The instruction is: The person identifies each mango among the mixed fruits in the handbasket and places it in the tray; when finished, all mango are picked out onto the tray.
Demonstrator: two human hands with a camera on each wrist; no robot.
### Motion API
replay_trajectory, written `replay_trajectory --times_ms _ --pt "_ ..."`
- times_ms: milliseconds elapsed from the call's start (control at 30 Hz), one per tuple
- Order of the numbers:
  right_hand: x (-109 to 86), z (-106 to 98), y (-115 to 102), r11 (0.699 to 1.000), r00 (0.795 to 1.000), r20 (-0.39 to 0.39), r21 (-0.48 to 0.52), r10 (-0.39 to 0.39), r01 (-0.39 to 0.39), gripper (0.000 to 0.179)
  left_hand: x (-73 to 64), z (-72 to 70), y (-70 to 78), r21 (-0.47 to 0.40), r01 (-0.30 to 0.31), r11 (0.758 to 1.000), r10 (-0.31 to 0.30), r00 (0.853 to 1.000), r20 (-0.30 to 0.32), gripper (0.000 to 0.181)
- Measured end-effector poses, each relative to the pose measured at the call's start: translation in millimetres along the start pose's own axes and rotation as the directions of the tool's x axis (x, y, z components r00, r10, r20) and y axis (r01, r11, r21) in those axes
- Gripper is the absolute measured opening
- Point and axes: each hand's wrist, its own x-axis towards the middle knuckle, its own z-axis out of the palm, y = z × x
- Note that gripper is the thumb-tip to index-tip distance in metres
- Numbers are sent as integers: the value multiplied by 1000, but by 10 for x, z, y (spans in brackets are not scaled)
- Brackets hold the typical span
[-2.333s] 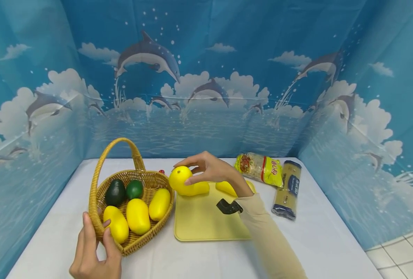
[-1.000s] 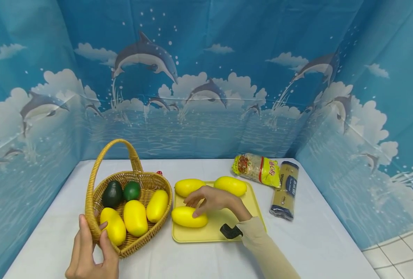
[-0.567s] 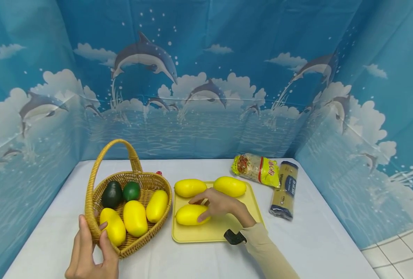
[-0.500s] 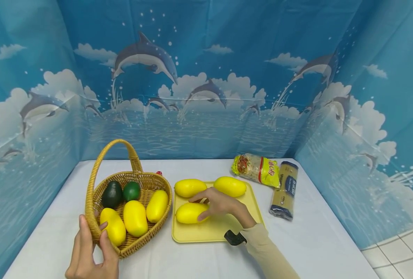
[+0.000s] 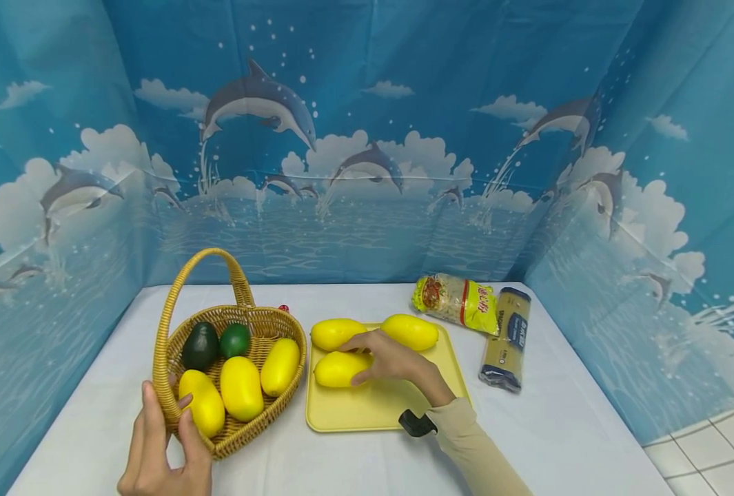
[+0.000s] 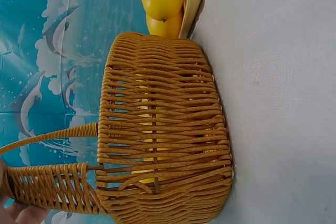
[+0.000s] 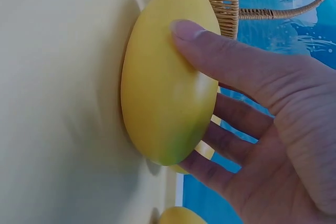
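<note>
My left hand (image 5: 167, 451) grips the near foot of the handle (image 5: 171, 303) of a wicker basket (image 5: 251, 432) in the head view. Inside the basket lie three yellow mangoes (image 5: 240, 388), a dark avocado (image 5: 200, 346) and a rounder green fruit (image 5: 235, 340). My right hand (image 5: 394, 358) holds another mango (image 5: 337, 369) low over or on the yellow tray (image 5: 382, 411). In the right wrist view the thumb lies across this mango (image 7: 168, 93), fingers behind it. Two more mangoes (image 5: 409, 332) lie along the tray's back edge.
A noodle packet (image 5: 456, 301) and a spaghetti packet (image 5: 506, 339) lie at the table's back right. A small red thing (image 5: 284, 308) shows behind the basket. A dolphin-print curtain (image 5: 367, 227) encloses the white table (image 5: 559, 434).
My right hand has lowered the mango from the air beside the basket onto the tray's front left, then shifted it back and slightly right. My left hand stays on the handle.
</note>
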Motion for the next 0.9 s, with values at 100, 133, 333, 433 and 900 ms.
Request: replay_trajectory --times_ms 100,133,333,433,900 --pt "7 1 14 1000 1000 -9 -9 -9 9 57 -10 4 -21 5 2 1000 -2 1000 0 52" --pt "11 0 20 1000 1000 -12 -16 -15 15 57 -11 5 -21 8 3 1000 -3 1000 -2 52" --pt "15 -2 45 999 1000 -20 -37 -17 16 57 1 5 0 9 3 1000 -3 1000 -1 52" --pt "3 0 64 999 1000 -23 -29 -14 13 58 4 -1 5 8 2 1000 -2 1000 13 52" --pt "-107 -77 109 996 998 -59 81 -27 32 58 10 -22 26 16 -9 1000 9 999 33 53"
